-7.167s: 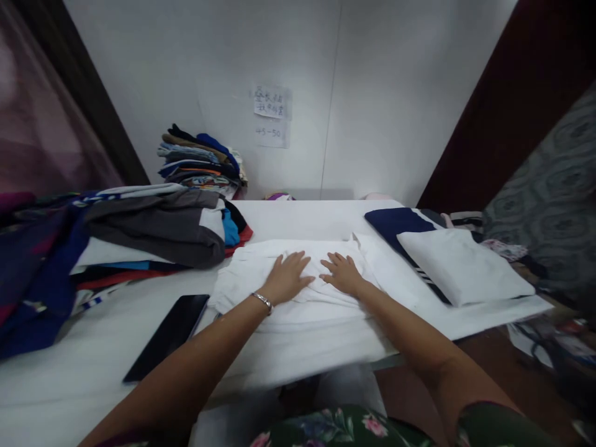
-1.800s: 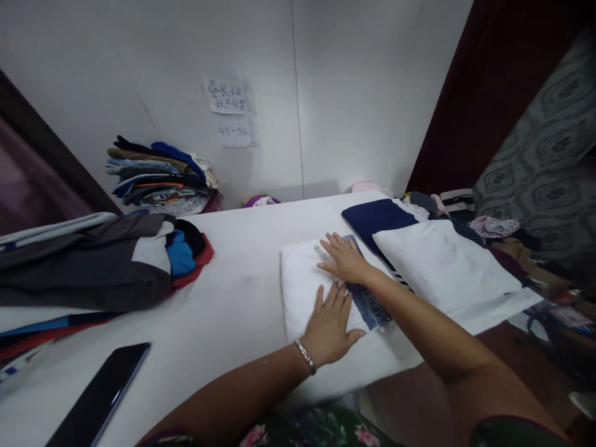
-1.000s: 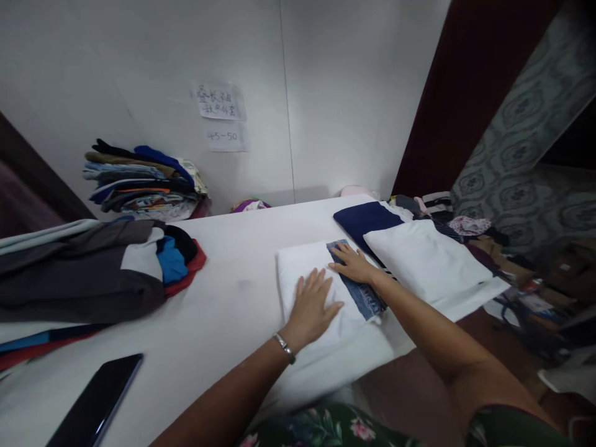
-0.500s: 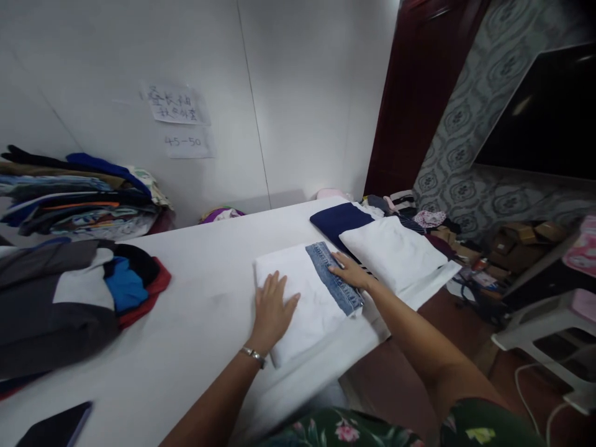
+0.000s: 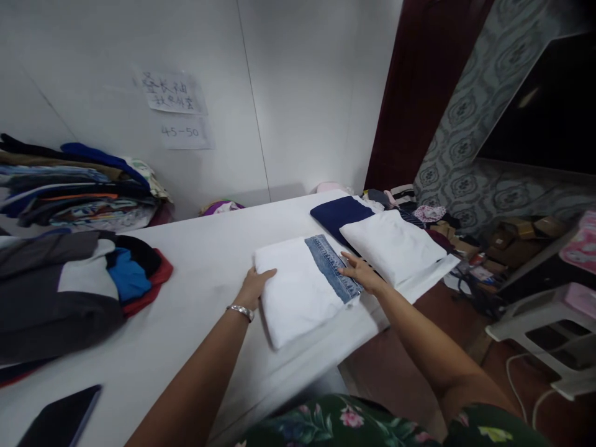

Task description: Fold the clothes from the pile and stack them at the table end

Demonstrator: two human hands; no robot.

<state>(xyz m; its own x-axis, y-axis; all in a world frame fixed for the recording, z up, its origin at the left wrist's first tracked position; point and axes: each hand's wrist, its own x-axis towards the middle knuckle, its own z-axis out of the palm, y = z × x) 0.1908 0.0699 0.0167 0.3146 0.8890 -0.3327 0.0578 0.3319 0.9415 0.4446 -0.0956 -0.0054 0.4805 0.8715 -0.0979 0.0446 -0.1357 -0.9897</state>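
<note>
A folded white garment (image 5: 298, 292) with a strip of blue denim (image 5: 333, 273) along its right side lies on the white table (image 5: 209, 273). My left hand (image 5: 255, 287) is at its left edge, fingers curled under the fold with the thumb on top. My right hand (image 5: 361, 273) rests at its right edge beside the denim strip, fingers partly stretched and touching the cloth. A silver bracelet (image 5: 241, 311) is on my left wrist.
A folded white piece (image 5: 391, 245) lies on a navy one (image 5: 342, 211) to the right. Mixed clothes (image 5: 74, 279) heap at the left, with a folded stack (image 5: 79, 186) by the wall. A dark phone (image 5: 58, 422) lies near left. Clutter and a white stool (image 5: 540, 323) stand right.
My left hand slid off the top of the white garment to its left edge and curled under it. My right hand moved to the right edge. The view has swung rightward.
</note>
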